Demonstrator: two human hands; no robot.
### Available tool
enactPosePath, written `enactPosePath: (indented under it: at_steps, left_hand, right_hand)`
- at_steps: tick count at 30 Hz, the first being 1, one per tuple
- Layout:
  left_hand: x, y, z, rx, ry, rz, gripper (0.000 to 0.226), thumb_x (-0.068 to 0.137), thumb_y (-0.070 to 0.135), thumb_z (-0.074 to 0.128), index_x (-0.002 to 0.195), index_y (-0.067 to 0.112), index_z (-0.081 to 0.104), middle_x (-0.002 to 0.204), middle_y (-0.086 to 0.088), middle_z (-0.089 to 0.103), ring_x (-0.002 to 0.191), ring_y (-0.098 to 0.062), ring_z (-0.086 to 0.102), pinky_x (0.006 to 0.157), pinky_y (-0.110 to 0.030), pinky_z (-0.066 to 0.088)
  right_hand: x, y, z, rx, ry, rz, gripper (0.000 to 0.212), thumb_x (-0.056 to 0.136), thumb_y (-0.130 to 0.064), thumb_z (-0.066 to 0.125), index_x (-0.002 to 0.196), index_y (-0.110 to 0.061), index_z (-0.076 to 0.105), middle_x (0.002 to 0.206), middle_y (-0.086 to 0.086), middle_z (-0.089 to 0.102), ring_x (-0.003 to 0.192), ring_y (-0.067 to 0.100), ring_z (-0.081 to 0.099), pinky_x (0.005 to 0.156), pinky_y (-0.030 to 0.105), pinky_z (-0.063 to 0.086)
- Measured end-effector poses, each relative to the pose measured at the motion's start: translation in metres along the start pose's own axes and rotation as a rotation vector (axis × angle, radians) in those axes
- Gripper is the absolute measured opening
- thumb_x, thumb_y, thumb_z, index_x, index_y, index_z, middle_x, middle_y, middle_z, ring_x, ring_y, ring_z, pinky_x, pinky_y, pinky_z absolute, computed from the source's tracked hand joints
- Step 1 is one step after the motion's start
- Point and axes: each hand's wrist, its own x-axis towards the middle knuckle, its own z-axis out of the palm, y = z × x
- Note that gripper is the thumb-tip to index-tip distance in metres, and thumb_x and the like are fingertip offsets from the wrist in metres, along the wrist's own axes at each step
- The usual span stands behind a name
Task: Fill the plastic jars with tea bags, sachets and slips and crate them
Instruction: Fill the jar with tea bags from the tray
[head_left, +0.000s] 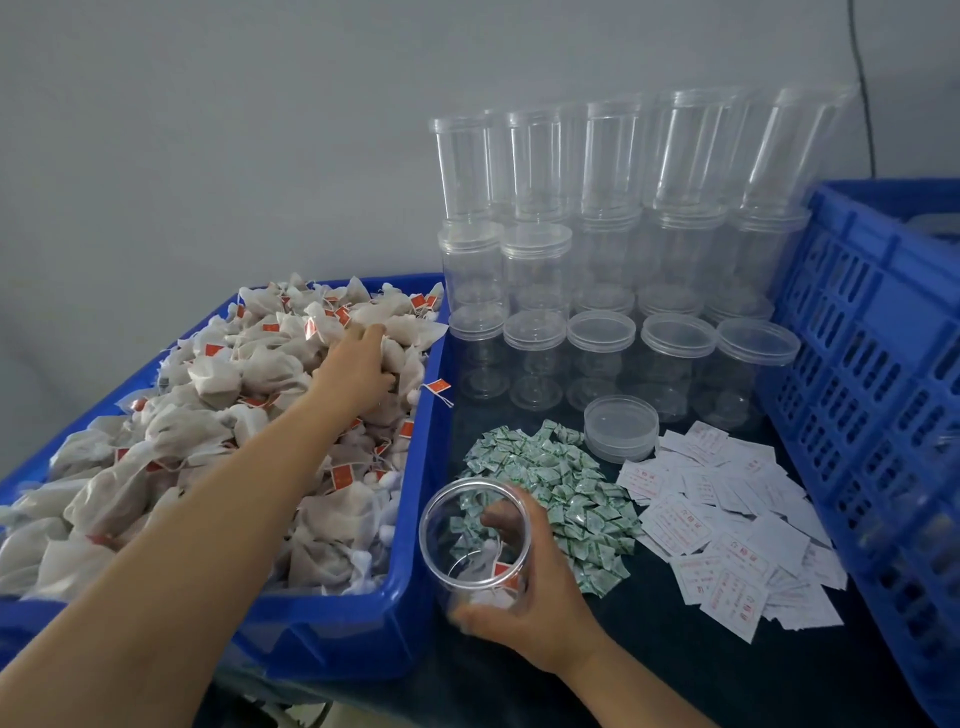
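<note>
A blue bin (415, 613) on the left is heaped with white tea bags (218, 395) bearing red tags. My left hand (358, 369) lies on the heap at its far right side, fingers curled into the bags. My right hand (524, 597) grips an open clear jar (475, 530) beside the bin; a tea bag or two lie in its bottom. Green-and-white sachets (561, 499) are piled just behind the jar. White slips with red print (727, 545) are spread to their right. A loose clear lid (621, 423) rests behind the sachets.
Several lidded empty clear jars (602, 249) are stacked in rows against the grey wall. A blue slatted crate (872, 364) stands along the right edge. The tabletop (675, 675) is dark. A black cable (862, 83) runs down the wall.
</note>
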Motion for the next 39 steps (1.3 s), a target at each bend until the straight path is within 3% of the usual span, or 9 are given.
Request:
enactPosePath:
  at_steps: [7, 12, 15, 23, 25, 29, 34, 39]
  left_hand:
    - [0.004, -0.013, 0.012, 0.115, 0.097, -0.028, 0.044, 0.09, 0.011, 0.059, 0.132, 0.012, 0.045, 0.13, -0.015, 0.051, 0.115, -0.031, 0.052, 0.088, -0.042, 0.048]
    - [-0.001, -0.016, 0.008, 0.023, 0.155, 0.014, 0.03, 0.091, 0.005, 0.053, 0.121, 0.006, 0.056, 0.118, -0.018, 0.058, 0.105, -0.032, 0.056, 0.085, -0.039, 0.045]
    - [-0.006, -0.018, -0.001, -0.039, 0.193, 0.077, 0.022, 0.091, 0.007, 0.053, 0.11, 0.003, 0.062, 0.108, -0.018, 0.064, 0.098, -0.031, 0.058, 0.081, -0.036, 0.044]
    - [-0.03, -0.021, -0.045, -0.169, 0.195, 0.108, 0.031, 0.093, 0.016, 0.055, 0.122, 0.009, 0.059, 0.109, -0.012, 0.066, 0.093, -0.022, 0.059, 0.078, -0.03, 0.044]
    - [-0.04, -0.022, -0.058, -0.194, 0.201, 0.127, 0.027, 0.092, 0.015, 0.055, 0.117, 0.012, 0.062, 0.107, -0.008, 0.067, 0.091, -0.016, 0.055, 0.078, -0.027, 0.039]
    - [-0.067, -0.011, -0.083, -0.299, 0.154, 0.153, 0.02, 0.089, 0.021, 0.061, 0.108, 0.021, 0.066, 0.101, 0.008, 0.066, 0.093, -0.009, 0.056, 0.083, -0.025, 0.04]
    - [-0.104, 0.017, -0.098, -0.573, 0.046, 0.225, 0.018, 0.083, 0.017, 0.068, 0.093, 0.031, 0.067, 0.086, 0.019, 0.067, 0.081, 0.01, 0.059, 0.068, -0.001, 0.042]
    - [-0.128, 0.035, -0.09, -0.561, -0.158, 0.336, 0.022, 0.082, 0.018, 0.067, 0.089, 0.039, 0.065, 0.091, 0.022, 0.065, 0.084, 0.002, 0.061, 0.071, -0.014, 0.05]
  right_hand:
    - [-0.001, -0.002, -0.001, -0.022, -0.006, 0.01, 0.106, 0.056, -0.043, 0.09, 0.138, -0.065, 0.027, 0.128, -0.036, 0.046, 0.132, -0.004, 0.045, 0.1, 0.023, 0.049]
    - [0.0, 0.0, 0.001, -0.033, 0.017, -0.014, 0.103, 0.057, -0.04, 0.09, 0.139, -0.06, 0.03, 0.13, -0.03, 0.048, 0.132, 0.001, 0.046, 0.095, 0.011, 0.045]
    - [0.0, 0.001, 0.001, -0.03, 0.018, -0.021, 0.104, 0.057, -0.041, 0.091, 0.137, -0.063, 0.029, 0.129, -0.031, 0.048, 0.131, 0.002, 0.048, 0.097, 0.013, 0.046]
    - [0.001, 0.003, 0.002, 0.002, 0.026, -0.031, 0.102, 0.055, -0.039, 0.093, 0.133, -0.066, 0.033, 0.124, -0.033, 0.05, 0.129, 0.0, 0.049, 0.093, 0.009, 0.045]
    - [0.002, 0.003, 0.002, 0.015, 0.022, -0.034, 0.101, 0.054, -0.037, 0.093, 0.132, -0.066, 0.034, 0.123, -0.033, 0.05, 0.128, -0.001, 0.049, 0.09, 0.009, 0.046]
    - [0.002, 0.003, 0.002, 0.023, 0.019, -0.047, 0.101, 0.053, -0.034, 0.093, 0.13, -0.067, 0.036, 0.121, -0.034, 0.051, 0.125, -0.003, 0.05, 0.09, 0.009, 0.047]
    - [0.002, 0.003, 0.003, 0.022, 0.017, -0.059, 0.1, 0.053, -0.036, 0.092, 0.129, -0.069, 0.036, 0.121, -0.036, 0.05, 0.126, -0.003, 0.049, 0.092, 0.009, 0.046]
    - [0.002, 0.001, 0.002, 0.019, 0.017, -0.07, 0.1, 0.054, -0.034, 0.091, 0.129, -0.068, 0.035, 0.121, -0.036, 0.05, 0.126, -0.004, 0.049, 0.091, 0.008, 0.046]
